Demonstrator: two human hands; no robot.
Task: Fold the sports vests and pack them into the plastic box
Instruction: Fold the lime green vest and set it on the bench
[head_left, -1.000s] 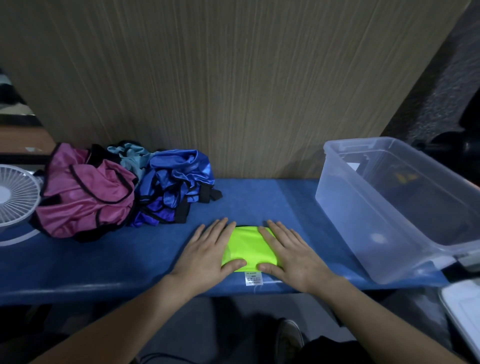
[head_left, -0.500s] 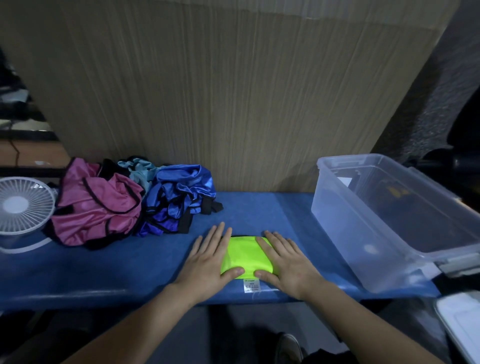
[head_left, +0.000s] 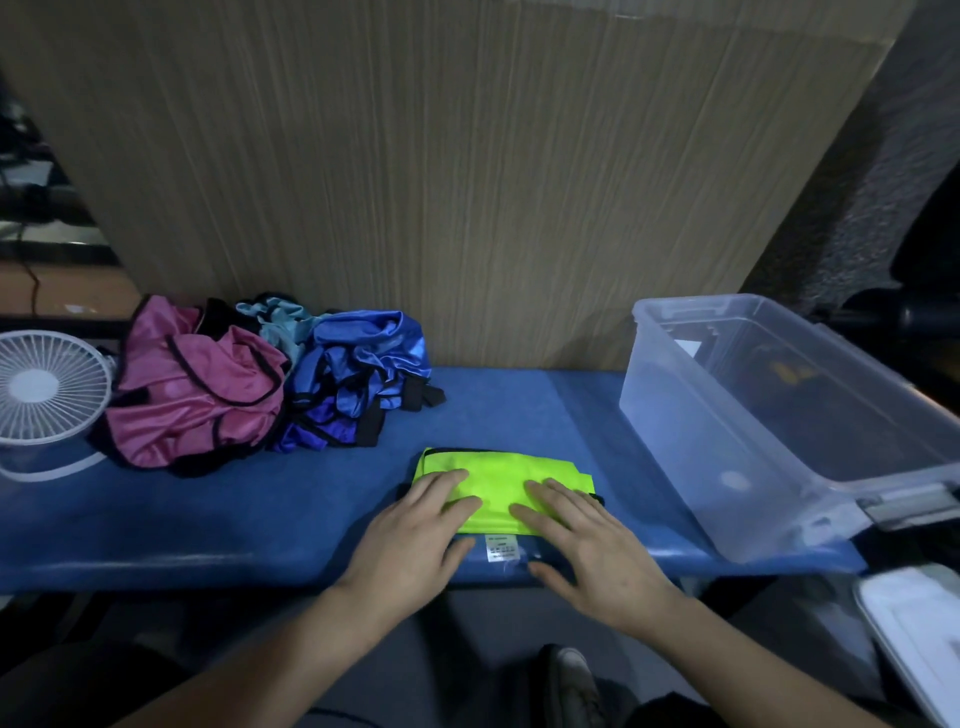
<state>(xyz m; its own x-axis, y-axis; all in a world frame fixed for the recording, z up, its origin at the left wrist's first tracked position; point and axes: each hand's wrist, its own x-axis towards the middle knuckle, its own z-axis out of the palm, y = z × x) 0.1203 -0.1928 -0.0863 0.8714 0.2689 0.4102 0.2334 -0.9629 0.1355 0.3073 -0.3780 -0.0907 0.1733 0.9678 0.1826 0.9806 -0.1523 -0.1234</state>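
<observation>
Head view: the folded yellow vest (head_left: 501, 480) lies flat near the front edge of the blue counter (head_left: 234, 519), about midway along it, with a white label (head_left: 502, 547) showing at its near side. The left hand (head_left: 415, 540) rests with straight fingers on the vest's left part; the right hand (head_left: 587, 540) rests likewise on its right part. Neither hand grips the cloth. The step in hand appears to be pressing the finished fold flat. The plastic box (head_left: 670, 405) stands at the right end of the counter, near the vest but apart from it, open at the top; its contents cannot be made out. The next move calls for both hands to take the vest by its sides, keep the fold intact, and carry it over the box's near wall. A pink vest (head_left: 192, 395) and a blue vest (head_left: 358, 374) lie crumpled at the back left, not yet folded.
</observation>
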